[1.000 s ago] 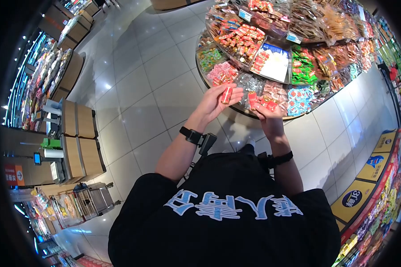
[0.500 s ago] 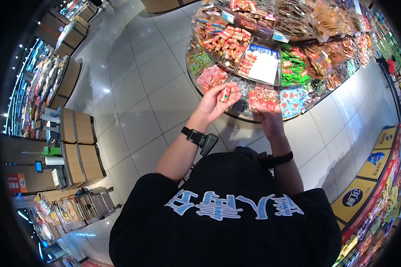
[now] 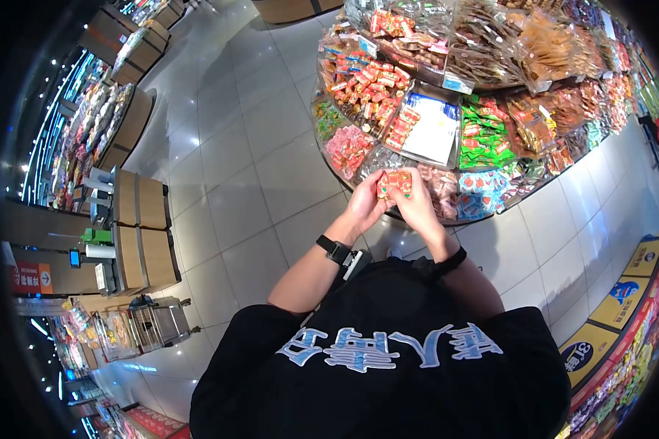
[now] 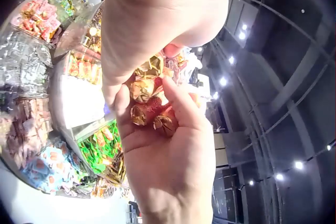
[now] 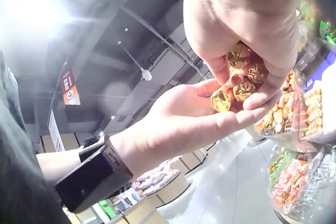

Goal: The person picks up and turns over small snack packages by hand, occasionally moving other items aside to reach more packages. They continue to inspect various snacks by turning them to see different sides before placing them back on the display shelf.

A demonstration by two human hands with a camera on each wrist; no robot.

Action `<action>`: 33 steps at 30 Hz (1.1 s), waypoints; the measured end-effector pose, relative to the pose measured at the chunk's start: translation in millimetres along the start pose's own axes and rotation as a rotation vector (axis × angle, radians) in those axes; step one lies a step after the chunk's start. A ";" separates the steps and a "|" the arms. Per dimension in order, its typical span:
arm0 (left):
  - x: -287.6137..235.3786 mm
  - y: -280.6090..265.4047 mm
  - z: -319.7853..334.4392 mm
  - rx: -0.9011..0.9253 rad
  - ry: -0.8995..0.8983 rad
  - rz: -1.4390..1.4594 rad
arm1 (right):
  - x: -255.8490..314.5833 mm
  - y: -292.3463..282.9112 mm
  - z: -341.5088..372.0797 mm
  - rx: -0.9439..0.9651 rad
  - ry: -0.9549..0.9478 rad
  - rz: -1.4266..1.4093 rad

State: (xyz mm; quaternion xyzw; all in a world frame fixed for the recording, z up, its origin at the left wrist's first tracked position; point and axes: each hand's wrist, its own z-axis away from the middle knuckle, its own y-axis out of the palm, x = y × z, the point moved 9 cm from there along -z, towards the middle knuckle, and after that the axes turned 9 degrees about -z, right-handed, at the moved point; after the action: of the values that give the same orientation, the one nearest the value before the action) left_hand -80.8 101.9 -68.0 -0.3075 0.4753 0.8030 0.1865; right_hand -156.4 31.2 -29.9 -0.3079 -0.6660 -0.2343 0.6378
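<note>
Several red, gold-ended wrapped candies (image 3: 394, 181) are gathered between the two hands, which touch each other in front of the round display. My left hand (image 3: 364, 205) holds them from the left, and my right hand (image 3: 419, 207) grips them from the right with its thumb on top. In the right wrist view, the left hand (image 5: 178, 113) lies palm up below the candies (image 5: 243, 88), while the right hand (image 5: 244, 19) curls over them. Gold twisted ends (image 4: 142, 88) show in the left wrist view between the left hand (image 4: 163, 19) and right hand (image 4: 170, 161); fingers partly hide them.
Beyond the hands is a round tiered display with pink candies (image 3: 349, 148), red candies (image 3: 370, 91), green packets (image 3: 483, 135), blue-white packets (image 3: 482, 192) and a white sign (image 3: 432, 132). A cart (image 3: 154, 325) stands at left; a yellow-fronted shelf (image 3: 611, 314) is at right.
The hands, apart before, have come together, and the candy in the left hand now lies with those in the right. The head view has shifted, with the display's near edge lower.
</note>
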 end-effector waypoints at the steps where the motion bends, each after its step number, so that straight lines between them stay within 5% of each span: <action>1: 6.4 -2.2 -0.6 0.001 0.000 -0.015 | -5.6 0.7 1.4 0.008 0.028 0.009; 8: 19.2 -6.1 -8.4 -0.084 -0.028 -0.044 | -64.1 3.9 -13.3 0.037 0.170 -0.077; 12: 16.7 -21.5 -22.7 -0.066 -0.093 -0.088 | -84.5 22.4 -22.9 0.140 0.428 -0.439; 13: 13.6 -26.5 -26.0 -0.087 -0.120 -0.103 | -76.8 24.3 -30.5 0.120 0.316 -0.422; 16: 12.2 -41.8 -50.0 0.036 -0.220 -0.062 | -72.6 26.0 -38.9 0.100 0.517 -0.151; 17: 17.6 -50.3 -59.9 0.020 -0.298 -0.031 | -115.0 28.7 -52.1 0.047 0.155 -0.143; 20: 38.3 -67.0 -94.3 0.336 -0.505 0.349 | -106.0 26.2 -69.4 -0.027 0.124 0.188; 21: 35.2 -81.9 -104.7 0.049 -0.481 0.129 | -105.5 27.0 -73.2 -0.042 0.256 0.159; 24: 32.5 -101.8 -128.6 0.025 -0.489 -0.077 | -100.0 34.7 -91.6 0.016 0.310 0.104; 28: 33.6 -105.0 -148.6 0.229 -0.547 -0.078 | -102.5 30.5 -106.1 0.023 0.194 0.475; 33: 18.3 -103.3 -154.2 0.217 -0.543 -0.176 | -99.7 29.5 -115.6 -0.015 0.251 0.642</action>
State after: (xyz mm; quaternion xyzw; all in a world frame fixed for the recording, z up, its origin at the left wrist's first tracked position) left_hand 15.6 16.1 -202.7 -0.1000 0.4626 0.7812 0.4070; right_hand -54.3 -40.7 -122.5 -0.4752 -0.4497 -0.0623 0.7538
